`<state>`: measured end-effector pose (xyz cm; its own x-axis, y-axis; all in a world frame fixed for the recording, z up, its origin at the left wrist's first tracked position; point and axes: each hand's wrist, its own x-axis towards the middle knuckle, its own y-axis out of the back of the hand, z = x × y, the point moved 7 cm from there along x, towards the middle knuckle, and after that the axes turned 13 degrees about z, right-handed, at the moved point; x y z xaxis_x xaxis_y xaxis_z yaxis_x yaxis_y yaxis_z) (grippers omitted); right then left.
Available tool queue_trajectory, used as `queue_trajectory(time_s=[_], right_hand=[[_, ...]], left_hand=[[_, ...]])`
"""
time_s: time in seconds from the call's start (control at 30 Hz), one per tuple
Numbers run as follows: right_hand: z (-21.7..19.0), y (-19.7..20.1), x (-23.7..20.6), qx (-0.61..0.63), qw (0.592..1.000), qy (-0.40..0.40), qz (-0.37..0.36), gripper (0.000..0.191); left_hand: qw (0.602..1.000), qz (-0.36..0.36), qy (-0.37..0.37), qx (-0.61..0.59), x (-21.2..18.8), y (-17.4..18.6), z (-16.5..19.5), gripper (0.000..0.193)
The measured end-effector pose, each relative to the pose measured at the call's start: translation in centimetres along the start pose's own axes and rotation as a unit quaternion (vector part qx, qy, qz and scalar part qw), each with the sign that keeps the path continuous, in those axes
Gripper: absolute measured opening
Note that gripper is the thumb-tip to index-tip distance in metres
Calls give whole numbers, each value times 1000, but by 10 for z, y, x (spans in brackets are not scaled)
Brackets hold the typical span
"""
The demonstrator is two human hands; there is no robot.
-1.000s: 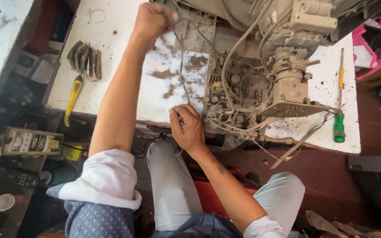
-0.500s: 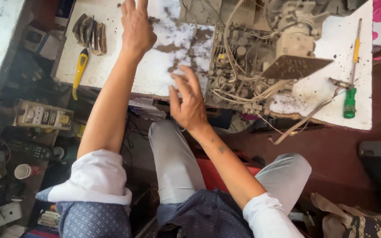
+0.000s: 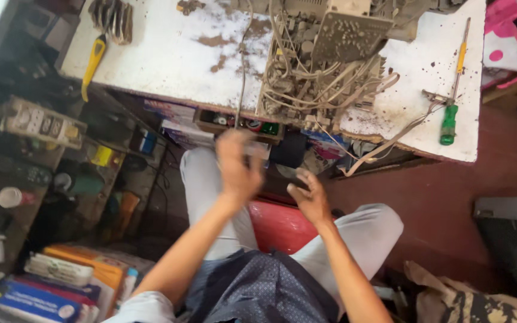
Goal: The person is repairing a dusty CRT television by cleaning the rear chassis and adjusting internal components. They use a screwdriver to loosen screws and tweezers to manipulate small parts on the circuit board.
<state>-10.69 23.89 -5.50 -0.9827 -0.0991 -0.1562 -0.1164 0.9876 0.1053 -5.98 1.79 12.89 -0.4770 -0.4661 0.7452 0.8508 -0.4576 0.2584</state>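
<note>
Both hands, left (image 3: 237, 170) blurred and right (image 3: 311, 200) with fingers spread, are held below the counter (image 3: 169, 60); wired circuit boards (image 3: 324, 66) and a green screwdriver (image 3: 450, 116) are seen above.

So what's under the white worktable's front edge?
Under the white worktable sits a shallow open tray holding small red, green and dark items, with papers beside it. Deeper in is dark, and the blurred left hand covers part of that space.
</note>
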Motion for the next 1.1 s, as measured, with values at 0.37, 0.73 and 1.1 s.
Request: queue_trajectory(time_s=[0.37,0.73,1.1], right_hand=[[-135,33,-37,338,940,-24,-34,64],[-22,42,5,-264,962,48,57,32],[-253,101,6,-255,877,372,169,13]], left_hand=[[929,-368,-2,21,-136,-88,19,76],[672,-153,566,-453,-112,-75,-46,56],[910,-177,368,-76,-48,-34,-182,47]])
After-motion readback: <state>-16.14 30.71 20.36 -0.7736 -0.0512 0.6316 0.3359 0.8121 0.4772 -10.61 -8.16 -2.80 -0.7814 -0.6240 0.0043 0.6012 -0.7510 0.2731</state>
